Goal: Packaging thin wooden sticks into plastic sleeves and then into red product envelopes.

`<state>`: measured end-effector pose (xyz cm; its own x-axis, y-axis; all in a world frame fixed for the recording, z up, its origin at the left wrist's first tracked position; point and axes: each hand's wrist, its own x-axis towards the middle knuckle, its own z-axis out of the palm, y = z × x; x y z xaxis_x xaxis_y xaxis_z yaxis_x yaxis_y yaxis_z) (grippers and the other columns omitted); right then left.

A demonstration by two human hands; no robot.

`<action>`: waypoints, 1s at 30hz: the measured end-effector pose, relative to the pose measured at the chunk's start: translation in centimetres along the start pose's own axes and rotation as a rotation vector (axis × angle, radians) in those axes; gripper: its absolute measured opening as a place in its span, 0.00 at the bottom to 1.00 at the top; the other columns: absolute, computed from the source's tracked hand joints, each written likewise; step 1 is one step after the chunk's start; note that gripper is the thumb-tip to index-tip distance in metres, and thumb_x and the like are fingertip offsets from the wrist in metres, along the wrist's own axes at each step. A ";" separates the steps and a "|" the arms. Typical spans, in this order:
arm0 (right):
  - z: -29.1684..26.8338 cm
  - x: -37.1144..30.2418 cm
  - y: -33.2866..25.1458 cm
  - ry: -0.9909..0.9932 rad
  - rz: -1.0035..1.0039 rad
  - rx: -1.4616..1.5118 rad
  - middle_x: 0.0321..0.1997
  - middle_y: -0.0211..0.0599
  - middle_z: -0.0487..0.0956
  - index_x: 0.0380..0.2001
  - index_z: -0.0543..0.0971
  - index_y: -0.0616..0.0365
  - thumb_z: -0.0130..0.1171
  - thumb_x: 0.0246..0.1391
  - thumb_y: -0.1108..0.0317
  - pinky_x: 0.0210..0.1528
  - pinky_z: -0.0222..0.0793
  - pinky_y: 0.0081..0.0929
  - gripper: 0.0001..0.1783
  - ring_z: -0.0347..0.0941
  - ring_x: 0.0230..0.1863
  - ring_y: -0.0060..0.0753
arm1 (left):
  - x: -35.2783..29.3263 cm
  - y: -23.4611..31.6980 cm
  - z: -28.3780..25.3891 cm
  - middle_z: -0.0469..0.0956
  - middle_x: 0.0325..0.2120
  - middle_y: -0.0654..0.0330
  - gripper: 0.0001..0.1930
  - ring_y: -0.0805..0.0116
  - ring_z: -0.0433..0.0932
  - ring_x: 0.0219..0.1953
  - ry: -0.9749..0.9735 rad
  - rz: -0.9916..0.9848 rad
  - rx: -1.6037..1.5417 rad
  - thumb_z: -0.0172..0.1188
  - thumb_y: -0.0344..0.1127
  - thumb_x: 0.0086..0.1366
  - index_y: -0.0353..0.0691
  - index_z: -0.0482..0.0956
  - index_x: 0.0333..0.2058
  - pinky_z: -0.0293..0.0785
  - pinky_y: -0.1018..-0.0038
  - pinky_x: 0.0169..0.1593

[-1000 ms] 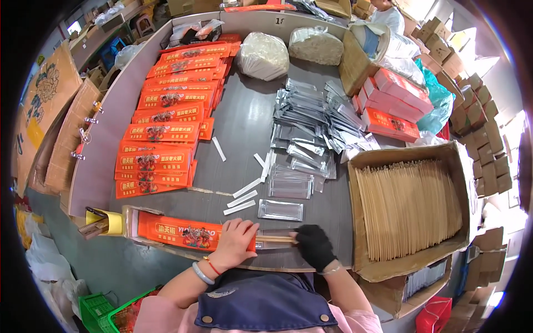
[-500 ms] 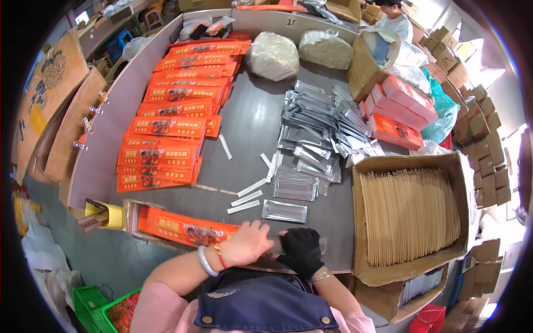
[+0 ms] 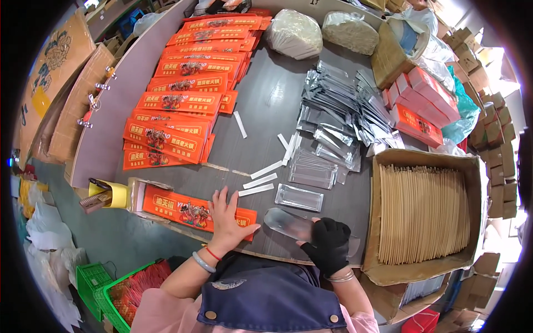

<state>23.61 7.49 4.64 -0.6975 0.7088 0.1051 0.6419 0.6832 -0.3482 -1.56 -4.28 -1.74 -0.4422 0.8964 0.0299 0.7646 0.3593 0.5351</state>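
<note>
Near the dark-grey tabletop's (image 3: 261,116) front edge are a long red printed sleeve (image 3: 180,210) and a clear round-ended plastic strip (image 3: 286,223). The bare left hand (image 3: 226,222) rests spread on the sleeve; the black-gloved right hand (image 3: 327,244) grasps the strip.

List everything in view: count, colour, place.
Table: one, grey, centre.
Red packets: many, red, left and front.
Silver packets: many, silver, mid-right.
Paper strips: several, white, mid-table.
Clear piece: one, transparent, front edge.
Wrapped bundles: two, whitish, table's back.
Small boxes: several, red-pink, right rear.
Bag: one, teal, right rear.
Open box: one, brown, right.
Sticks: many, tan, in box.
Holder: one, yellow, front left.
Crates: two, green, lower left.
Cartons: many, brown, far right.
Apron: one, navy, bottom.
Left hand: one, bare, on red packet.
Right hand: one, black-gloved, over clear piece.
</note>
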 end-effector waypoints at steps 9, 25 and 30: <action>6.2 3.2 -3.9 -0.089 -0.173 0.117 0.40 0.39 0.76 0.44 0.76 0.54 0.70 0.37 0.43 0.45 0.60 0.46 0.34 0.71 0.43 0.45 | 1.2 0.4 -0.8 0.52 0.66 0.43 0.52 0.40 0.45 0.70 -0.061 -0.031 -0.013 0.74 0.57 0.44 0.35 0.61 0.63 0.36 0.44 0.69; 0.6 -8.4 13.3 0.341 0.850 -0.297 0.47 0.54 0.76 0.45 0.76 0.62 0.61 0.52 0.50 0.52 0.68 0.46 0.26 0.72 0.49 0.55 | 7.9 0.0 2.7 0.76 0.30 0.61 0.06 0.59 0.75 0.37 0.059 0.465 0.147 0.57 0.39 0.60 0.45 0.78 0.30 0.67 0.60 0.41; 1.3 -7.3 14.7 0.236 0.892 -0.467 0.42 0.45 0.77 0.40 0.75 0.57 0.57 0.54 0.55 0.43 0.74 0.44 0.17 0.76 0.43 0.47 | 9.6 5.2 6.0 0.75 0.34 0.62 0.08 0.59 0.74 0.41 0.050 0.603 0.083 0.59 0.40 0.58 0.45 0.78 0.34 0.67 0.60 0.43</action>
<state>37.74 12.15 -2.45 0.1402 0.9729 0.1836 0.9897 -0.1430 0.0016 0.96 7.71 -3.71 0.0603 0.9355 0.3481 0.9201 -0.1873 0.3440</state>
